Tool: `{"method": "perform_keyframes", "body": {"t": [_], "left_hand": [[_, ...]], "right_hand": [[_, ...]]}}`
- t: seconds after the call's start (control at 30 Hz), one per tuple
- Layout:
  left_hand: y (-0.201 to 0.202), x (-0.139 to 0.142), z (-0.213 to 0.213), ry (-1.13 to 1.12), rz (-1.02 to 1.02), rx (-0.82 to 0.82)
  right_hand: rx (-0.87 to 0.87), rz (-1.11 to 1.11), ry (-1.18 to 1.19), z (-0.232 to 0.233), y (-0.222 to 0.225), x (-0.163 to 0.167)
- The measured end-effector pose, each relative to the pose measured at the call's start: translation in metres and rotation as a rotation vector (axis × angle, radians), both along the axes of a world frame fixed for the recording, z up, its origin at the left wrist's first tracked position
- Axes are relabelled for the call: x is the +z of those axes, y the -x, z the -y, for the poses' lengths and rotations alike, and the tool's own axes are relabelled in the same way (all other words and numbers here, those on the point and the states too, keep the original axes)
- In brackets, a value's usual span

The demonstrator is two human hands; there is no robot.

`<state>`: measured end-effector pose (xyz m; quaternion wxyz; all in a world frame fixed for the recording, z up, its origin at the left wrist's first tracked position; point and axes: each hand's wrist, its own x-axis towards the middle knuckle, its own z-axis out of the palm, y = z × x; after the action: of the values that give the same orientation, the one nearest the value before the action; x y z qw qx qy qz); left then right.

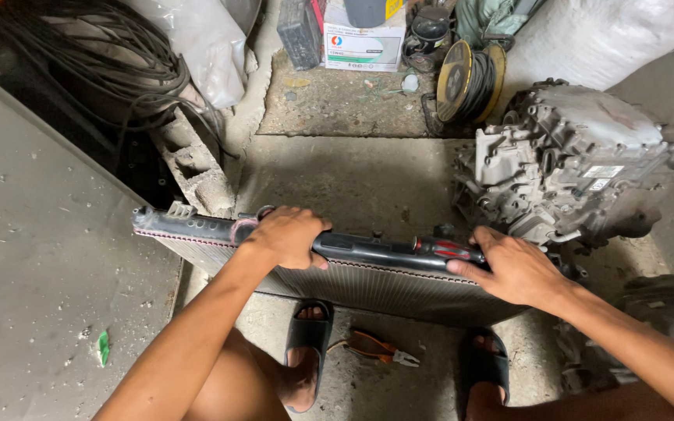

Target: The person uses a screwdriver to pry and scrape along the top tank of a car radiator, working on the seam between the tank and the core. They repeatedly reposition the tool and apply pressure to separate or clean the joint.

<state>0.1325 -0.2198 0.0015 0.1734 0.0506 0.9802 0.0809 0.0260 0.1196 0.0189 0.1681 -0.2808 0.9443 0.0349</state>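
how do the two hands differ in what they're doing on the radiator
The left hand wraps over the radiator top tank bare, near its middle. The right hand sits towards the right end, gripping a red-and-black handled tool laid along the tank. Both rest on the black top edge, holding the radiator upright.

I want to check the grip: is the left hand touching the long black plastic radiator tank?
Touching. The head view shows the left hand wrapped over the black radiator tank.

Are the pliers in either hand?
No. The orange-handled pliers lie on the floor between the feet; the left hand and right hand are on the radiator.
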Motion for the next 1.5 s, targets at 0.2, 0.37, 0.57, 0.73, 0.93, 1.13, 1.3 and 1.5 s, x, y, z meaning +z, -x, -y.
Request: {"method": "perform_keyframes", "body": {"t": [0.2, 0.37, 0.57, 0.73, 0.93, 1.13, 1.3, 1.5], "left_hand": [[0.0, -0.001, 0.002, 0.028, -0.039, 0.004], [0.003, -0.003, 0.005, 0.007, -0.092, 0.002], [0.018, -0.01, -0.001, -0.006, -0.149, -0.031], [0.03, -0.016, -0.015, -0.044, -0.122, -0.045], [0.039, -0.008, -0.019, -0.12, -0.09, 0.025], [0.041, 0.001, -0.022, -0.083, -0.01, 0.053], [0.038, -0.002, -0.02, -0.021, -0.048, -0.024], [0.032, -0.014, -0.016, -0.002, -0.118, -0.051]], "right_hand": [[0.301, -0.285, 0.413, -0.013, 0.012, -0.016], [0.155, -0.238, 0.666, -0.02, 0.015, -0.001], [-0.164, 0.272, 1.251, -0.015, 0.008, 0.048], [-0.258, 0.73, 1.707, 0.003, 0.005, 0.094], [-0.047, 0.479, 1.546, 0.067, 0.0, 0.107], [-0.066, 0.745, 1.714, 0.11, -0.011, 0.073], [-0.075, 0.761, 1.815, 0.121, -0.014, 0.047], [0.063, 0.353, 1.735, 0.143, -0.031, 0.022]]}}
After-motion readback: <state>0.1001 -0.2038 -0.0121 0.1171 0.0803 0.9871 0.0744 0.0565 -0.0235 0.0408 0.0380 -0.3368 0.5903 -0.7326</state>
